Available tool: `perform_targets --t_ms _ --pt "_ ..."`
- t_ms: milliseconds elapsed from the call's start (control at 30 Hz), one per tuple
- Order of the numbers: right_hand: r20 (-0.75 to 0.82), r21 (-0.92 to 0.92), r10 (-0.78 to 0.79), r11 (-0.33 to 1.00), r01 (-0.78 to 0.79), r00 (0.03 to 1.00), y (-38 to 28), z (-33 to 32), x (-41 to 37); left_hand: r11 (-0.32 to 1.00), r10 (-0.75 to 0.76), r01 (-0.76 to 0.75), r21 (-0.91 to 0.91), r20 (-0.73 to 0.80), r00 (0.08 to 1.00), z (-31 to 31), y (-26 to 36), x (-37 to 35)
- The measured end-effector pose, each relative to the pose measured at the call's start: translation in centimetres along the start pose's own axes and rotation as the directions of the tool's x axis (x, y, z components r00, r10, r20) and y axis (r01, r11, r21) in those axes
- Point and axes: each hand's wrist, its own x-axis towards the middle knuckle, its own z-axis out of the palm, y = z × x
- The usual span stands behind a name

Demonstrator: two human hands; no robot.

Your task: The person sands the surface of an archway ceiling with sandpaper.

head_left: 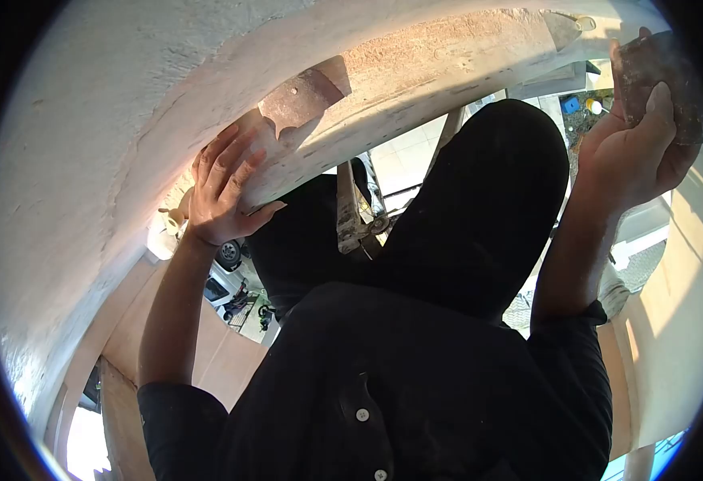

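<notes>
My left hand [227, 186] rests on a curved plaster ledge [439, 52], fingers spread and pointing up toward a reddish-brown piece of sandpaper [299, 100]. That sheet lies on the ledge just beyond the fingertips, one edge ragged and its far side lifted, casting a shadow. Raised at the upper right, my right hand [636, 152] grips another dusty, dark brown piece of sandpaper [660, 80], with the thumb across its face and the fingers mostly behind it. A flat grey scraper [564, 30] sits at the ledge's far end.
A rough white wall [87, 160] curves along the left. Below my bent knees [504, 184] are a worn pole-like support with a bolt [350, 216] and ground far down, with a parked vehicle [221, 284]. A pale handle-like object [173, 220] lies by my left wrist.
</notes>
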Motion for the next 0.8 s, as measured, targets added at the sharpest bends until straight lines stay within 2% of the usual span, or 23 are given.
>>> perform_targets --t_ms 33,100,133,167,200,233,267,300,400,433,500,533,567,600,633,667,733,767,800 --pt "0.000 0.003 0.007 1.000 -0.007 1.000 0.5 0.9 0.1 1.000 -0.005 0.005 0.003 0.005 1.000 0.0 -0.1 0.2" --pt "0.004 0.189 -0.076 0.979 0.074 0.997 1.2 3.1 -0.6 1.000 0.007 -0.007 0.026 0.006 1.000 0.1 0.0 0.1" --pt "0.009 0.091 -0.101 0.991 0.100 0.995 1.0 3.8 -1.3 1.000 -0.004 0.003 0.028 0.016 1.000 0.1 0.0 0.0" --pt "0.006 0.092 -0.087 0.992 0.086 0.996 0.5 4.4 -1.4 0.999 0.001 -0.001 0.032 0.003 1.000 0.1 0.0 0.1" --pt "0.159 0.056 -0.116 0.993 0.108 0.980 -0.3 4.9 -1.2 0.999 0.009 -0.009 0.032 -0.009 1.000 0.2 0.0 0.1" --pt "0.309 0.025 -0.138 0.990 0.138 0.941 -0.9 5.0 -1.4 1.000 0.008 -0.008 0.027 0.005 1.000 0.3 -0.1 0.1" --pt "0.358 0.213 -0.318 0.943 0.254 0.878 5.6 -0.1 1.6 1.000 0.016 -0.016 0.007 -0.024 1.000 0.3 -0.1 0.2" --pt "0.361 0.210 -0.311 0.946 0.249 0.879 5.0 0.6 0.8 1.000 0.022 -0.023 -0.012 -0.061 0.998 0.4 -0.2 0.1" --pt "0.499 0.112 -0.566 0.792 0.600 0.656 1.4 4.9 -1.3 1.000 0.029 -0.029 0.000 -0.074 0.997 0.5 -0.5 -0.1" --pt "0.502 0.109 -0.564 0.793 0.600 0.655 0.8 4.8 -1.9 1.000 0.021 -0.021 -0.003 -0.076 0.997 0.5 -0.5 -0.2" --pt "0.602 -0.134 -0.333 0.854 0.503 0.726 -0.3 4.7 -3.6 1.000 0.022 -0.022 0.005 -0.069 0.997 0.4 -0.3 -0.2" --pt "0.608 -0.038 -0.352 0.882 0.469 0.712 -2.4 5.9 -4.6 0.999 0.031 -0.031 0.007 -0.053 0.998 0.3 -0.3 -0.1" --pt "0.599 -0.045 -0.354 0.881 0.472 0.718 -1.0 5.6 -4.7 0.999 0.044 -0.043 0.010 -0.050 0.998 0.3 -0.5 0.2" --pt "0.509 -0.092 -0.578 0.701 0.708 0.638 1.7 5.2 -4.7 0.999 0.045 -0.045 0.014 -0.046 0.998 0.3 -0.6 0.2" --pt "0.426 -0.170 -0.757 0.472 0.865 0.496 2.6 5.4 -5.0 0.999 0.041 -0.040 0.019 -0.032 0.999 0.2 -0.4 0.0" --pt "0.413 -0.180 -0.753 0.484 0.857 0.512 2.6 5.0 -5.1 0.999 0.044 -0.044 0.030 -0.015 0.999 0.2 -0.3 -0.1" --pt "0.676 -0.183 -0.648 0.314 0.932 0.351 -0.4 5.7 -4.1 0.999 0.041 -0.041 0.002 -0.099 0.994 0.5 -0.2 0.1" --pt "0.855 -0.194 -0.374 0.414 0.890 0.360 -2.8 5.2 -3.8 0.999 0.043 -0.042 0.011 -0.128 0.991 0.4 0.0 0.3" --pt "0.835 -0.212 -0.386 0.431 0.877 0.391 -3.6 5.2 -4.8 0.998 0.050 -0.046 0.033 -0.151 0.987 0.5 0.0 0.2"
